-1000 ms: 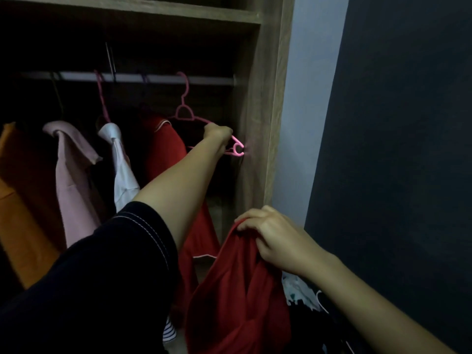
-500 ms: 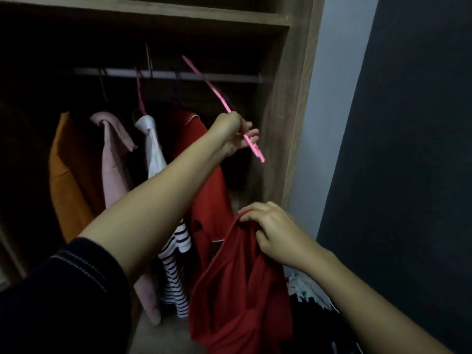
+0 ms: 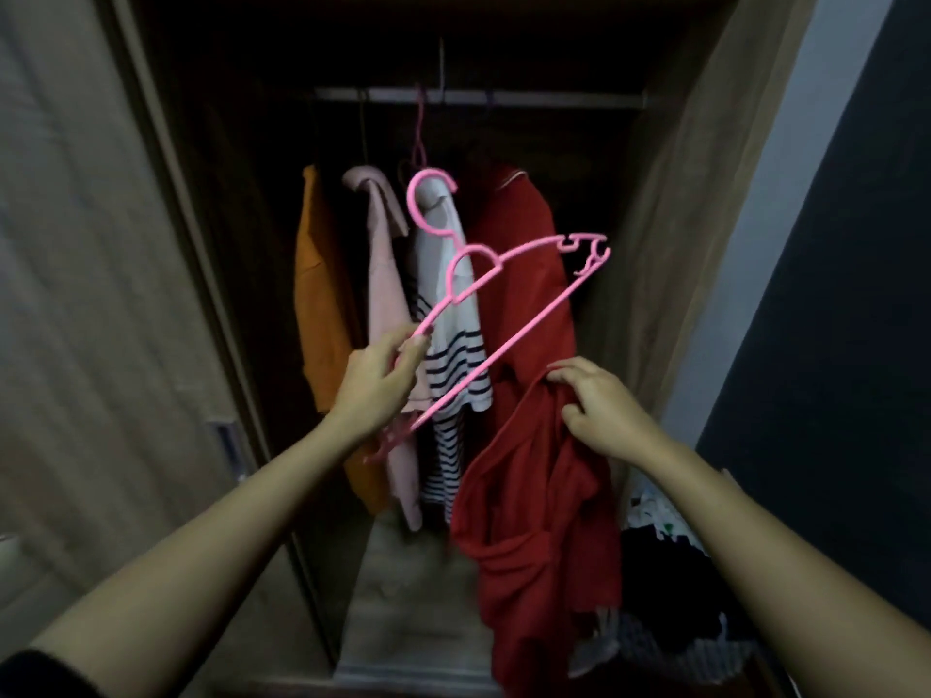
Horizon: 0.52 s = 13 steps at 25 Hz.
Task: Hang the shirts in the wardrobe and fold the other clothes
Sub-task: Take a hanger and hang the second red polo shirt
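- My left hand (image 3: pixel 378 390) pinches the pink plastic hanger (image 3: pixel 509 344): thumb and curled fingers close on its upper arm, close to the left shoulder end.
- The hanger is off the rail and in the air in front of the open wardrobe (image 3: pixel 670 244). It is tilted, with the hook up and to the left, the right shoulder end high and the left shoulder end low, below my wrist.
- My right hand (image 3: pixel 599 410) grips the loose red garment (image 3: pixel 539 521) at its top edge, fingers curled into a fold of the cloth. The rest hangs down bunched and twisted, in front of the wardrobe's right half.
- The hanger's lower bar passes just left of my right hand. I cannot tell whether it touches the loose red garment.
- On the rail (image 3: pixel 504 97), from left to right, hang an orange garment (image 3: pixel 317 304), a pale pink garment (image 3: pixel 385 294), a white shirt with dark stripes (image 3: pixel 466 365) and a hung red top (image 3: pixel 519 214).
- A thin pink hook (image 3: pixel 418 128) rises to the rail above the striped shirt.
- The wardrobe door (image 3: pixel 75 294) stands at the left edge of view.
- A pile of dark and patterned clothes (image 3: pixel 665 571) lies low at the right, behind my right forearm. I cannot tell the single items apart.
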Motion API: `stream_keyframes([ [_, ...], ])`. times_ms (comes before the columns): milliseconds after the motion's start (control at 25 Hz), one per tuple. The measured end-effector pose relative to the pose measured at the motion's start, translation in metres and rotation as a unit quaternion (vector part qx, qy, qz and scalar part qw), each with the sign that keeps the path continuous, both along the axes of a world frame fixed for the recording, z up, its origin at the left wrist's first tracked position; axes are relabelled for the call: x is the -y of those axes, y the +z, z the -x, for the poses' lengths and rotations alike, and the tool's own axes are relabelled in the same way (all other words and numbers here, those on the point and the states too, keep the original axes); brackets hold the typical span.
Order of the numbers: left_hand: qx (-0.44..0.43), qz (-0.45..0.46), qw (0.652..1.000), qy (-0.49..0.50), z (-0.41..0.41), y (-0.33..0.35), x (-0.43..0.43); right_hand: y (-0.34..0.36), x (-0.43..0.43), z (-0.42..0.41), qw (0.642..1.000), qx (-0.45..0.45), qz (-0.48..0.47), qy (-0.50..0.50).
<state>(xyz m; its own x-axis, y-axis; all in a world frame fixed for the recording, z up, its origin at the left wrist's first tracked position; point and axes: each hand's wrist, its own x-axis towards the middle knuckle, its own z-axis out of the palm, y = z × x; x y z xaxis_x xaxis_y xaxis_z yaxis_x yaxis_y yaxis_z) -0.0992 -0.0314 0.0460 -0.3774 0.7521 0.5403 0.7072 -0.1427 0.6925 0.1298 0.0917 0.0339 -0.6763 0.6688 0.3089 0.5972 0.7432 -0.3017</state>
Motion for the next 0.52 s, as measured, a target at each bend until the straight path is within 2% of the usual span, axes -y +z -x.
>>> stream_keyframes([
  [40, 0.006, -0.001, 1.0, -0.004, 0.017, -0.017, 0.021, -0.006, 0.004, 0.004, 1.0, -0.004, 0.009, -0.011],
  [160, 0.101, 0.006, 0.993, -0.055, 0.06, -0.059, 0.085, -0.021, 0.016, 0.013, 0.998, -0.014, 0.047, -0.045],
  [320, 0.175, 0.061, 0.979, -0.087, 0.102, -0.083, 0.15, -0.028, 0.029, 0.015, 0.995, -0.013, 0.073, -0.071],
  [400, 0.161, 0.086, 0.978, -0.102, 0.107, -0.081, 0.164, -0.02, 0.031, 0.019, 0.995, 0.008, 0.078, -0.064],
  [520, 0.09, 0.095, 0.985, -0.113, 0.103, -0.066, 0.17, -0.003, 0.037, 0.033, 0.997, 0.05, 0.06, -0.024],
])
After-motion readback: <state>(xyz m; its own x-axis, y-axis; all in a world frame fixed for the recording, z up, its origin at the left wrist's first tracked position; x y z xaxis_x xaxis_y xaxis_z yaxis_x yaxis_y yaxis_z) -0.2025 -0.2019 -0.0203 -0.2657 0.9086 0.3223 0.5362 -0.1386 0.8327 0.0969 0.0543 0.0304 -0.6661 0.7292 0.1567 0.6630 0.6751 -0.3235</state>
